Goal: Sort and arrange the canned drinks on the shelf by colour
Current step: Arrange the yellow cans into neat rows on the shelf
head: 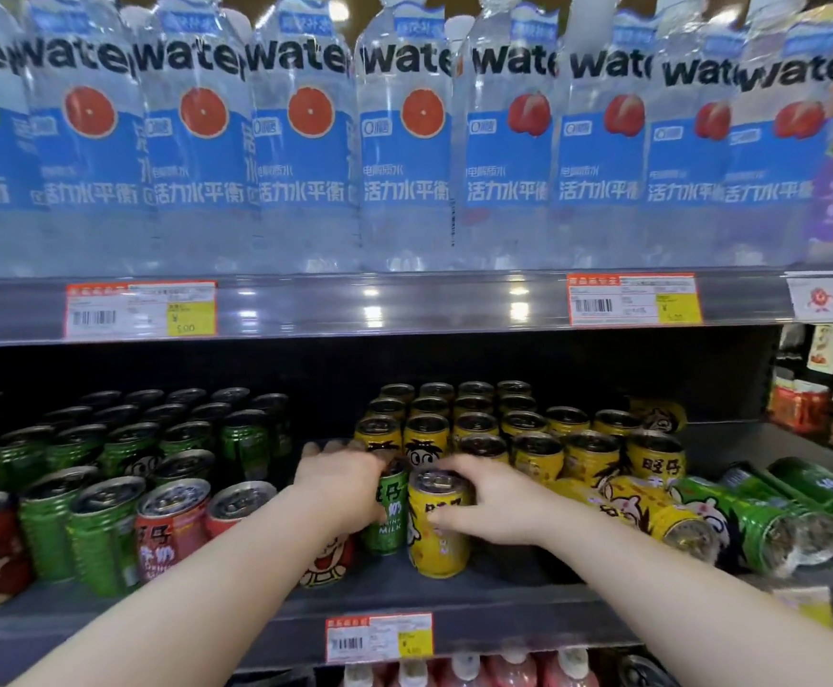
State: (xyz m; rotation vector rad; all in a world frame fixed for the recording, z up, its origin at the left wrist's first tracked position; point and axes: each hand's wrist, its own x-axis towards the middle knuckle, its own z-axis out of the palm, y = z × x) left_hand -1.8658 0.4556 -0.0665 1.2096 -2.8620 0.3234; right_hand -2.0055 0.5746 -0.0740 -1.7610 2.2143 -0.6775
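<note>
A row of large water bottles fills the upper shelf; below it, on the can shelf, a block of green cans stands at the left, a block of upright yellow cans at the middle and right; several green and yellow cans lie on their sides at the far right; red cans stand at the front left; the left hand is wrapped around 1 upright green can; the right hand grips 1 upright yellow can just beside it, both at the shelf's front middle.
</note>
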